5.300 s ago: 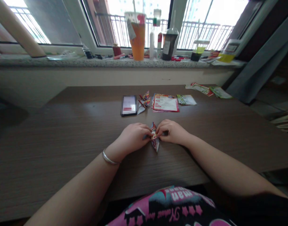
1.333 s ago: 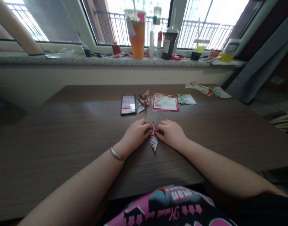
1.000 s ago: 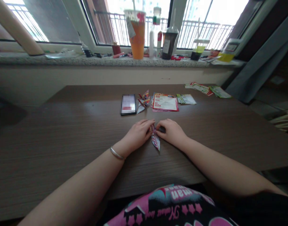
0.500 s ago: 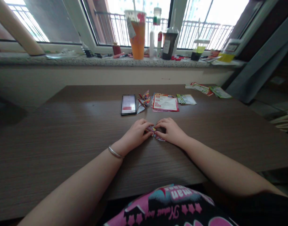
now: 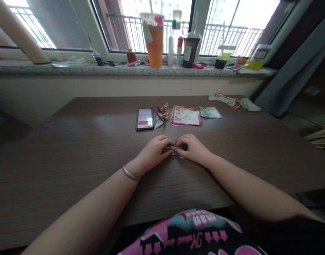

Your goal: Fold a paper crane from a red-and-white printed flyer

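My left hand (image 5: 159,148) and my right hand (image 5: 190,147) meet low over the middle of the brown table (image 5: 85,170). Between them is a small piece of colourful printed paper (image 5: 173,148), pinched by the fingers of both. It looks narrow and folded, and much of it is hidden under my fingers. Just beyond my hands lie folded paper pieces (image 5: 163,112) with a similar bright print. A phone-like device (image 5: 145,118) with a blurred screen is left of them. To their right rests a stack of printed sheets (image 5: 187,116) with red borders.
Green-and-white packets (image 5: 210,112) lie right of the stack, with more printed slips (image 5: 227,100) at the far right corner. On the stone windowsill (image 5: 112,70) stand a tall orange drink cup (image 5: 155,42), a dark drink cup (image 5: 190,51), bottles and small items.
My fingers have closed in nearer to each other around the printed paper. It now shows as a narrower strip, with less of it visible by my right hand.
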`<state>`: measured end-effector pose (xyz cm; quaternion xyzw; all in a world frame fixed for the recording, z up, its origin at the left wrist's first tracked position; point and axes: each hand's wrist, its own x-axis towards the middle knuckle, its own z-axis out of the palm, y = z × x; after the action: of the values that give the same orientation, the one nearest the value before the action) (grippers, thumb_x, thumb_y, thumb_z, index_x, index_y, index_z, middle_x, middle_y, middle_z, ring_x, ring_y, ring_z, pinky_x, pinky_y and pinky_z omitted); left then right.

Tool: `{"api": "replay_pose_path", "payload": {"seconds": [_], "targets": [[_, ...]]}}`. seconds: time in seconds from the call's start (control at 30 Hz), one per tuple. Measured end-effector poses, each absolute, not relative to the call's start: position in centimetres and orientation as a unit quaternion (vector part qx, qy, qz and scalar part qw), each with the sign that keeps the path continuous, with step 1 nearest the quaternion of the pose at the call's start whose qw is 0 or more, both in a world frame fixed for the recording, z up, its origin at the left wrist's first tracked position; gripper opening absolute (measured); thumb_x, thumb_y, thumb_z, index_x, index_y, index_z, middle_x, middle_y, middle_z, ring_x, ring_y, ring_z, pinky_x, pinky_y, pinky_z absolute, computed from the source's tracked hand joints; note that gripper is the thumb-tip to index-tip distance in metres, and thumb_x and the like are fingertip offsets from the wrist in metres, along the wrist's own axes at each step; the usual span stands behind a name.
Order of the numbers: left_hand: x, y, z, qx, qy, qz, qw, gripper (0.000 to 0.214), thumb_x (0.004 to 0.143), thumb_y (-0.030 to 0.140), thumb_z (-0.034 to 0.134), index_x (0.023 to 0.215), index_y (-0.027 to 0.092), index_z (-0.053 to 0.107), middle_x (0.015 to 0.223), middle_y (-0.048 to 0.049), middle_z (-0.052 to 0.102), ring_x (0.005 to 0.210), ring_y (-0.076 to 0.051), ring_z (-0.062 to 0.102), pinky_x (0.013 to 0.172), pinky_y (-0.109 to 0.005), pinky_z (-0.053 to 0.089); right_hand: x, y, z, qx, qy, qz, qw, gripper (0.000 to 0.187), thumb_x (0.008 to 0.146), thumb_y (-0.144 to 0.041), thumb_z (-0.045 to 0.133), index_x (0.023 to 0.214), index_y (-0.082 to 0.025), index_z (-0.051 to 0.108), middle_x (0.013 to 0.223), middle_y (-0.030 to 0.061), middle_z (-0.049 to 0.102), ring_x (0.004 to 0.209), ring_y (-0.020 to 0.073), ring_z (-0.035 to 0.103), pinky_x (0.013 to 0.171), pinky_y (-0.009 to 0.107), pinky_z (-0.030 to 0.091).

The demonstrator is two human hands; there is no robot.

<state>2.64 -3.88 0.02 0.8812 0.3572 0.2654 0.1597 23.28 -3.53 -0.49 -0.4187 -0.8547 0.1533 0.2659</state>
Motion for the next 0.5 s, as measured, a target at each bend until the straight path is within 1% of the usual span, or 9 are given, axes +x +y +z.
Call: {"api": "replay_pose_path", "payload": {"seconds": [0.23, 0.4, 0.5], "targets": [[2.76, -4.06, 0.24, 0.876, 0.365, 0.280, 0.148, 0.014, 0.082, 0.020, 0.062, 0.096, 0.020, 0.062, 0.098, -0.0055, 0.060, 0.090, -0.018, 0.058, 0.082, -0.032, 0.048, 23.04, -3.97, 0.15, -0.436, -0.844, 0.174, 0.261, 0.011, 0.074, -0.020, 0.069, 0.084, -0.018, 0.066, 0.090, 0.0044, 0.070, 0.090, 0.0190, 0.059, 0.084, 0.032, 0.042], [2.84, -4.12, 0.42, 0.876, 0.374, 0.266, 0.148, 0.011, 0.082, 0.023, 0.063, 0.092, 0.019, 0.061, 0.090, -0.0036, 0.062, 0.085, -0.018, 0.058, 0.077, -0.030, 0.047, 23.07, -3.95, 0.24, -0.438, -0.837, 0.194, 0.265, 0.007, 0.082, -0.021, 0.061, 0.085, -0.017, 0.067, 0.090, 0.0051, 0.070, 0.090, 0.0187, 0.059, 0.084, 0.032, 0.043], [2.87, -4.14, 0.40, 0.877, 0.383, 0.253, 0.144, 0.012, 0.082, 0.025, 0.063, 0.093, 0.020, 0.062, 0.088, -0.0026, 0.064, 0.086, -0.019, 0.058, 0.077, -0.031, 0.046, 23.10, -3.82, 0.11, -0.444, -0.832, 0.199, 0.266, 0.006, 0.082, -0.018, 0.061, 0.083, -0.017, 0.067, 0.087, 0.0047, 0.070, 0.088, 0.0184, 0.059, 0.084, 0.032, 0.043]]}}
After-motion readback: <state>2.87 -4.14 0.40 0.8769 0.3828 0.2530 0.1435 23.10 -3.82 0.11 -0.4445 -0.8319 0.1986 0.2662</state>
